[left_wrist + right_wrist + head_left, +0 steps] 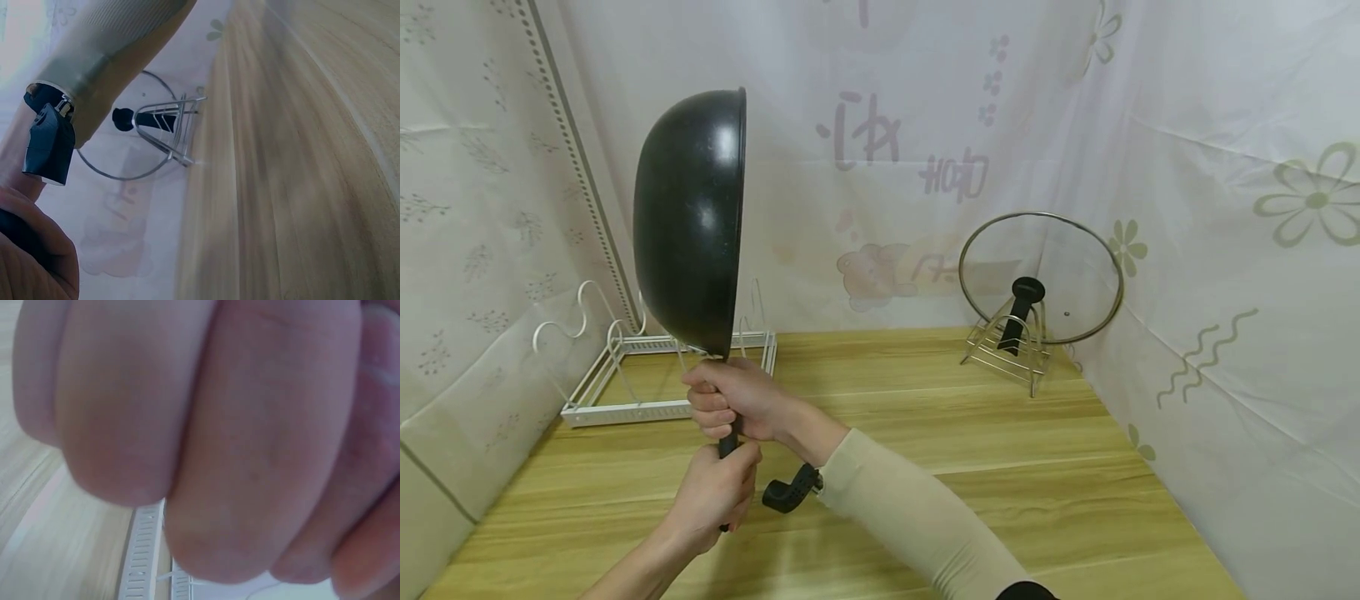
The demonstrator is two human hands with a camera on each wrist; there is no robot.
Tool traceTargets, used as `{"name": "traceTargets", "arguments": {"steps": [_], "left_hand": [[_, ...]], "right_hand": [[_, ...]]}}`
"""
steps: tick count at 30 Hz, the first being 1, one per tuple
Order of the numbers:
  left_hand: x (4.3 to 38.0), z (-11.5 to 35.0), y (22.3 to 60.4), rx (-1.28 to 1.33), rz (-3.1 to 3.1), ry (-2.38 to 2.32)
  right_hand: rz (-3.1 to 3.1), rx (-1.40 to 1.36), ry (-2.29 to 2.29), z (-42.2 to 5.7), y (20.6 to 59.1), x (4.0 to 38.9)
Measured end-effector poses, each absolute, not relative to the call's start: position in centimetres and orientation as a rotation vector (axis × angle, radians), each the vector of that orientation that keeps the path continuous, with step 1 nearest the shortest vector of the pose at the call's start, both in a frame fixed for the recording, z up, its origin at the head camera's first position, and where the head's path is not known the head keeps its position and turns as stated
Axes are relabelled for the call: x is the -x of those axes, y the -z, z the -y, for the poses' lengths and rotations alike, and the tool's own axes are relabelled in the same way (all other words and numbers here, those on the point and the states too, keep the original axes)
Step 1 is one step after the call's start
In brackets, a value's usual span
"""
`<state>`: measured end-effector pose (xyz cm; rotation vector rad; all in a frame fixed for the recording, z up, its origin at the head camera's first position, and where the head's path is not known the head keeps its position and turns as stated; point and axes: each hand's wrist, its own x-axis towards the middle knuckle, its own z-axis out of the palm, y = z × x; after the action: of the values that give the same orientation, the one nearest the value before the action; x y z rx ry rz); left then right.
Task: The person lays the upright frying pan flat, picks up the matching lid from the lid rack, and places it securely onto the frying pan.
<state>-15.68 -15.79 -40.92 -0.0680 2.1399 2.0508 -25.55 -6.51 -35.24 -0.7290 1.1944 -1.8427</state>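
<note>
A black wok (688, 221) is held up on edge over the table, its rounded underside to the left and its rim turned to the right. My right hand (741, 398) grips the handle just below the rim. Directly beneath, my left hand (717, 490) is wrapped around the lower part of the same handle (727, 445), whose end pokes out under the fist. Curled fingers (250, 444) fill the right wrist view and hide the handle there. In the left wrist view, the left hand (37, 250) shows at the lower left corner.
Behind the wok stands a white rack (625, 412) with curved wire dividers. At the back right, a glass lid (1082, 283) with a black handle leans upright in a small wire stand (1033, 367). Patterned curtains (1225, 208) enclose the wooden table (887, 408).
</note>
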Motion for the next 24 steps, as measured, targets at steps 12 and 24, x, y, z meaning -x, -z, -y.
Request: {"name": "traceTargets", "arguments": {"steps": [12,24], "left_hand": [[15.9,15.4,40.4,-0.002,-2.138,-2.048],[16.2,14.9,40.0,-0.096,-2.08,-2.031]], "right_hand": [[-1.228,0.745,1.863,5.9,34.7,25.4],[-1.301,0.709,1.892,5.1,34.4,25.6]]}}
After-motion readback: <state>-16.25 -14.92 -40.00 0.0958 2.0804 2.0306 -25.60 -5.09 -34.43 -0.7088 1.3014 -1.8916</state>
